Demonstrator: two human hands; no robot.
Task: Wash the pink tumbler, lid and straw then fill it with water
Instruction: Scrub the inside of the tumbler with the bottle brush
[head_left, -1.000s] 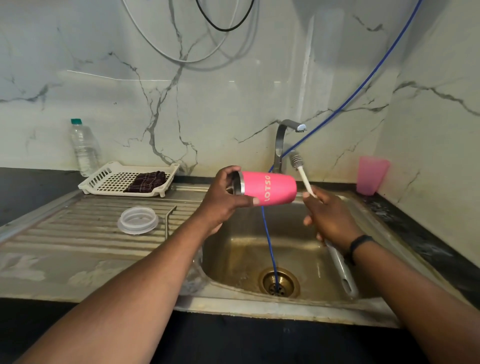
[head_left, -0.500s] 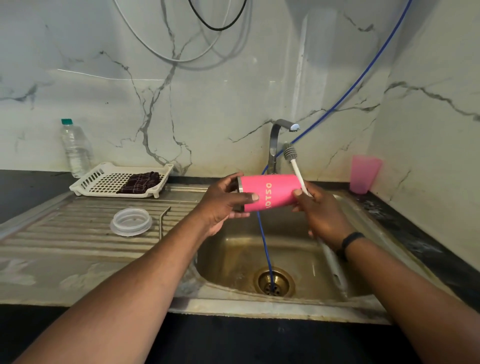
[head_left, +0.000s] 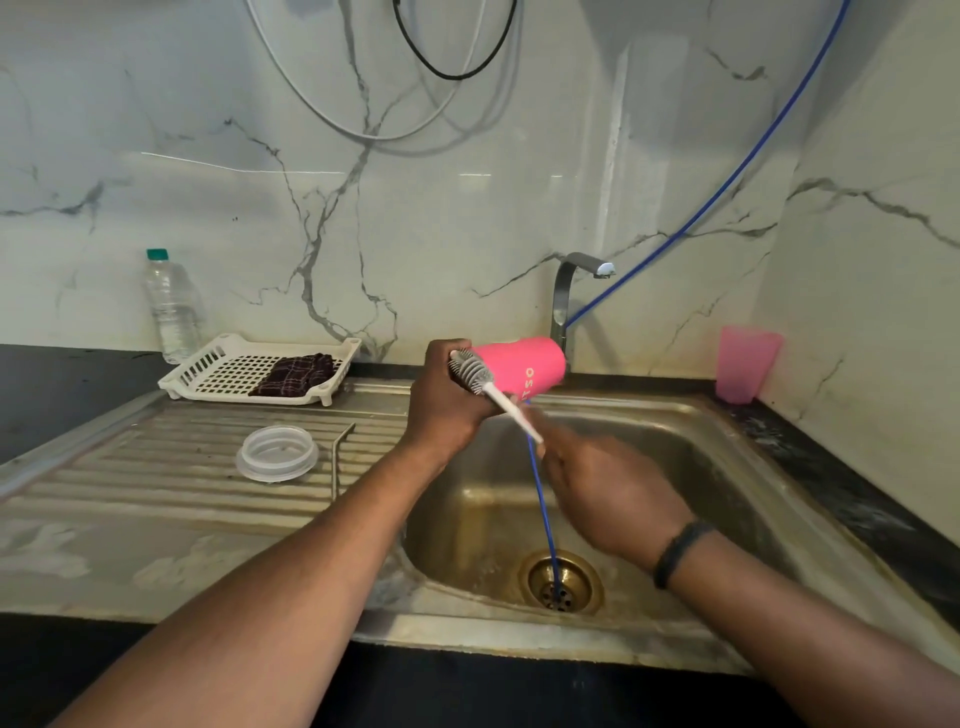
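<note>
Far left on my feed, a clear water bottle stands against the marble wall, just beside a white slotted tray carrying a dark checked cloth. On the ribbed steel drainboard I see the clear lid lying flat, with the bent metal straw just to its right. My left hand is wrapped around the mouth end of the pink tumbler, held sideways over the sink basin. The grey bottle brush sits at the tumbler's mouth, its white handle running down into my right hand, fingers closed around it, somewhat blurred. A blue hose drops into the drain. A pink cup stands far right.
</note>
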